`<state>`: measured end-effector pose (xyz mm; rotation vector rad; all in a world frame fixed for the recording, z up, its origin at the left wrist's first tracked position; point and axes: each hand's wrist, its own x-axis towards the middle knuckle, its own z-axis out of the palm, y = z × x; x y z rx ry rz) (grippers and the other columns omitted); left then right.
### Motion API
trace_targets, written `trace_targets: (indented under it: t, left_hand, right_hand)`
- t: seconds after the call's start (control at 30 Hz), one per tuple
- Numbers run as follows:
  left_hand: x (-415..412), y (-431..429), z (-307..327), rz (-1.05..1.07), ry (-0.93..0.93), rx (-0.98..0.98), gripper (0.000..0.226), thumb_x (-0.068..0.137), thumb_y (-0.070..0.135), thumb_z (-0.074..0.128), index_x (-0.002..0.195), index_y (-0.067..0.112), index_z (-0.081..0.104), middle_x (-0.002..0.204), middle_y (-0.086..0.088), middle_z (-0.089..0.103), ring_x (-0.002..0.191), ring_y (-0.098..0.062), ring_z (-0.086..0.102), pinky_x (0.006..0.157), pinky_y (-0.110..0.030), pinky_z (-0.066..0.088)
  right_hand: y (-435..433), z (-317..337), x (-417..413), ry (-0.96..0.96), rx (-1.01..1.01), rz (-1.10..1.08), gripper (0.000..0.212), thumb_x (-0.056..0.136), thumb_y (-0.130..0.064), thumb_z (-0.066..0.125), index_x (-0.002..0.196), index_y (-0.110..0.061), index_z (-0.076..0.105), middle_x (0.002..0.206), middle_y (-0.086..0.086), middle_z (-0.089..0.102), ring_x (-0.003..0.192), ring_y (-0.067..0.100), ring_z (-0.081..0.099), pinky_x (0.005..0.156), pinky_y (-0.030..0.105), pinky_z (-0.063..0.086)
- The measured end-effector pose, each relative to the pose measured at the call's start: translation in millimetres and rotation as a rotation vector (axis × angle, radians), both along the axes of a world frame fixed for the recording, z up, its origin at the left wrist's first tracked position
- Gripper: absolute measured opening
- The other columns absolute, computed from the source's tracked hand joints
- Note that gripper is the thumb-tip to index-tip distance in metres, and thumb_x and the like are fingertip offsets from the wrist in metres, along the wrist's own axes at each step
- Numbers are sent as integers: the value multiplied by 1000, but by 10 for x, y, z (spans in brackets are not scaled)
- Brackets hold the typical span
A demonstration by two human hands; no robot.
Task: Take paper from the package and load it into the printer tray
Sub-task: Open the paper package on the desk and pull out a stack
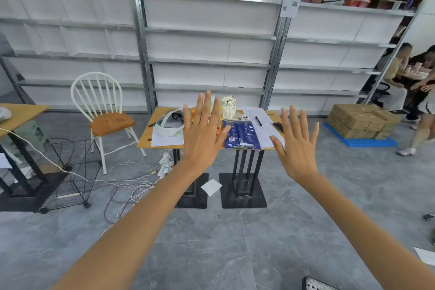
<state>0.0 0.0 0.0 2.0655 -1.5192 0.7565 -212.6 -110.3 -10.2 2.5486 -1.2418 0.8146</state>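
A blue paper package (pixel 242 134) lies flat on a small wooden table (pixel 144 141) some way ahead of me. My left hand (pixel 202 134) is raised in front of the table, fingers spread, holding nothing. My right hand (pixel 297 146) is raised beside it, also spread and holding nothing. Both hands are in the air well short of the package. Loose white sheets (pixel 267 134) lie on the table to the right of the package. No printer is in view.
A white headset (pixel 168 122), a marker (pixel 258 121), a phone (pixel 279 127) and a pale bag (pixel 229 107) share the table. A white chair (pixel 103 110) and wire basket (pixel 73 172) stand left, cables (pixel 131 183) on the floor. Cardboard boxes (pixel 362 120) and people sit right.
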Motion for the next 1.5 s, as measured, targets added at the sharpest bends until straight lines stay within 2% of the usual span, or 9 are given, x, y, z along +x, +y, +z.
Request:
trace_targets:
  t: [0.2, 0.33, 0.43, 0.67, 0.9, 1.03, 1.2, 1.4, 1.5]
  left_hand:
    - [-72, -306, -186, 39, 8, 35, 68, 96, 51, 19, 151, 12, 10, 160, -13, 10, 148, -28, 5, 117, -54, 0]
    - [-215, -657, -363, 53, 51, 84, 69, 95, 53, 17, 150, 14, 5, 160, -12, 7, 148, -27, 3, 118, -55, 3]
    - [-326, -924, -472, 57, 56, 126, 69, 94, 53, 13, 151, 15, 1, 161, -11, 3, 148, -26, -1, 118, -56, 6]
    - [-376, -1340, -656, 98, 76, 139, 73, 92, 57, 1, 151, 14, 8, 161, -9, 4, 148, -24, 0, 116, -49, -5]
    - [-203, -1729, -729, 110, 85, 170, 73, 92, 57, 5, 151, 15, 7, 161, -10, 5, 148, -26, 1, 117, -52, -1]
    - [-32, -2054, -744, 82, 94, 200, 71, 92, 55, 7, 151, 14, 10, 160, -11, 6, 148, -27, 2, 118, -57, 10]
    - [345, -2432, -800, 72, 87, 197, 69, 94, 53, 13, 151, 15, 5, 161, -9, 5, 148, -24, 0, 118, -56, 10]
    - [814, -2758, -859, 52, 28, 176, 68, 95, 51, 22, 150, 14, 8, 160, -12, 10, 148, -27, 5, 117, -58, 14]
    - [952, -2921, -893, 54, 30, 198, 69, 95, 53, 16, 151, 15, 6, 160, -11, 7, 148, -25, 1, 117, -57, 15]
  right_hand:
    - [-267, -249, -139, 3, 66, -33, 74, 88, -63, -3, 150, -23, 2, 161, 7, 8, 148, 29, 0, 115, 56, -3]
    - [-556, -468, -347, 24, 101, -16, 66, 89, -62, 1, 146, -29, -8, 161, 4, 8, 148, 26, -2, 116, 58, -1]
    - [-887, -601, -503, 12, 130, -30, 66, 92, -59, 8, 148, -28, -5, 161, 3, 6, 148, 24, -4, 116, 58, -1]
    - [-1517, -802, -595, 4, 188, -6, 66, 94, -52, 19, 151, -24, 3, 161, 5, 7, 148, 26, -2, 117, 58, 0]
    - [-1828, -893, -323, -7, 245, 48, 63, 90, -56, 12, 144, -31, -9, 161, 3, 4, 148, 25, -5, 118, 57, 0]
    - [-2066, -901, -76, -42, 249, 43, 66, 91, -53, 19, 149, -26, 1, 161, 4, 7, 148, 26, -3, 117, 56, -1]
    - [-2364, -937, 364, -4, 254, 45, 68, 91, -54, 16, 150, -23, 3, 161, 4, 5, 148, 26, -5, 118, 54, -3]
    - [-2702, -1014, 806, 29, 232, 4, 75, 84, -66, -6, 147, -27, -6, 161, 4, 2, 148, 25, -6, 117, 51, -5]
    - [-2859, -1055, 913, 34, 224, -10, 71, 89, -62, 5, 150, -25, -1, 161, 4, 5, 148, 25, -4, 118, 54, -1]
